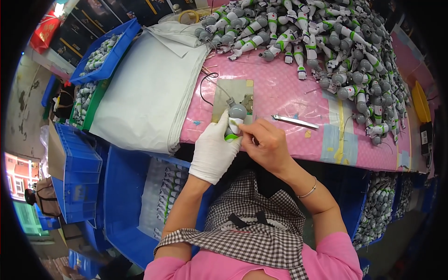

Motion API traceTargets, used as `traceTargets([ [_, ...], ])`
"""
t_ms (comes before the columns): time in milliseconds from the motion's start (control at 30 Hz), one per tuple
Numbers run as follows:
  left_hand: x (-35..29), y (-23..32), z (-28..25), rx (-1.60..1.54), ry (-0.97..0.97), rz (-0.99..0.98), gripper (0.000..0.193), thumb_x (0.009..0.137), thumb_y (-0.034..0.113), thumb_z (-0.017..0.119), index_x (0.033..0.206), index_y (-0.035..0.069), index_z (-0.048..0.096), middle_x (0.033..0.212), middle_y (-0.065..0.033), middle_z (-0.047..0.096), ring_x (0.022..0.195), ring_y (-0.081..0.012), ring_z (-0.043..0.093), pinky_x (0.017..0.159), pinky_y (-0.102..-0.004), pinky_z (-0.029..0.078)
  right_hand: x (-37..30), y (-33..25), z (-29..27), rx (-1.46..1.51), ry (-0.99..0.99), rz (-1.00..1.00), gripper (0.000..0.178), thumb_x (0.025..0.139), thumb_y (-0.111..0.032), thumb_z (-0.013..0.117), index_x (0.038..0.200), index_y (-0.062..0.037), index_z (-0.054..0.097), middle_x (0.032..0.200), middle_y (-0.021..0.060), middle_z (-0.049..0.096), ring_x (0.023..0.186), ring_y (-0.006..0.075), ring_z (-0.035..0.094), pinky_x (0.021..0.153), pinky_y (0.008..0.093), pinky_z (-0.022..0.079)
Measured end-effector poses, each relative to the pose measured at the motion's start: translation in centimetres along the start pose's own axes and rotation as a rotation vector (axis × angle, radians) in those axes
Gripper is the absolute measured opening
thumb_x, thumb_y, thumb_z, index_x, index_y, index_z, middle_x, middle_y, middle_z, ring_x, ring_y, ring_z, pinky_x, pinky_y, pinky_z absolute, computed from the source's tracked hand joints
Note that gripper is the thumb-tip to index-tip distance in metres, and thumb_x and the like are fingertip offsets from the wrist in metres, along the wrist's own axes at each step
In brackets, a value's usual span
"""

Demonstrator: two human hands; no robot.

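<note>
My left hand, in a white glove, is closed round a toy figure's arm with a grey ball end, a white shell and a green band. The grey end points away from me, and a thin wire or stem runs on from it. My bare right hand is pinched against the white shell from the right; whatever lies between its fingertips is too small to make out. Under the toy arm lies a flat greyish plate with a dark cable beside it. Metal tweezers rest to the right of my right hand.
A large heap of similar toy arms covers the table's far right. White sheets are stacked at left. Blue bins with toy arms stand below the table edge, and a blue tray sits far left. Tape strips mark the pink tabletop.
</note>
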State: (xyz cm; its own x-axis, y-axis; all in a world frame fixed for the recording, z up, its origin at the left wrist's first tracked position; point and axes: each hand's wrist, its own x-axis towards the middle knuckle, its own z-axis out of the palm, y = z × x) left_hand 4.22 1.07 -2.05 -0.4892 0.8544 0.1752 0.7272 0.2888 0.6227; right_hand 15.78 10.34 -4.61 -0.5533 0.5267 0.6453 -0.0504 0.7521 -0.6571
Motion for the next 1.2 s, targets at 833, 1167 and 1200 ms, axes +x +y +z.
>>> traceTargets([
  [833,-0.13,0.11,-0.27,-0.020,-0.044,-0.005,0.065,0.070,0.018,0.073,0.127,0.002,0.047,0.093,-0.0159,0.060,0.087,-0.0321,0.060,0.073,-0.0384,0.049,0.33,0.23,-0.84,0.011,-0.023,0.010,0.017,0.069,0.006,0.062,0.085,0.0001,0.064,0.064,0.0080,0.052,0.051,0.0175,0.053,0.046,0.0283,0.041],
  [1167,-0.18,-0.25,-0.04,-0.042,-0.036,0.001,0.065,0.072,0.020,0.073,0.128,0.001,0.046,0.094,-0.0159,0.060,0.086,-0.0314,0.061,0.072,-0.0381,0.049,0.40,0.27,-0.98,0.021,-0.050,0.030,0.016,0.070,0.005,0.062,0.085,0.0002,0.064,0.065,0.0079,0.055,0.051,0.0160,0.053,0.047,0.0267,0.042],
  [1200,-0.19,-0.32,-0.02,-0.059,-0.037,-0.003,0.065,0.072,0.020,0.073,0.127,0.001,0.046,0.094,-0.0161,0.060,0.086,-0.0315,0.061,0.072,-0.0381,0.049,0.38,0.38,-0.94,0.049,-0.045,0.056,0.015,0.071,0.005,0.062,0.085,0.0000,0.065,0.066,0.0081,0.055,0.051,0.0156,0.053,0.047,0.0265,0.041],
])
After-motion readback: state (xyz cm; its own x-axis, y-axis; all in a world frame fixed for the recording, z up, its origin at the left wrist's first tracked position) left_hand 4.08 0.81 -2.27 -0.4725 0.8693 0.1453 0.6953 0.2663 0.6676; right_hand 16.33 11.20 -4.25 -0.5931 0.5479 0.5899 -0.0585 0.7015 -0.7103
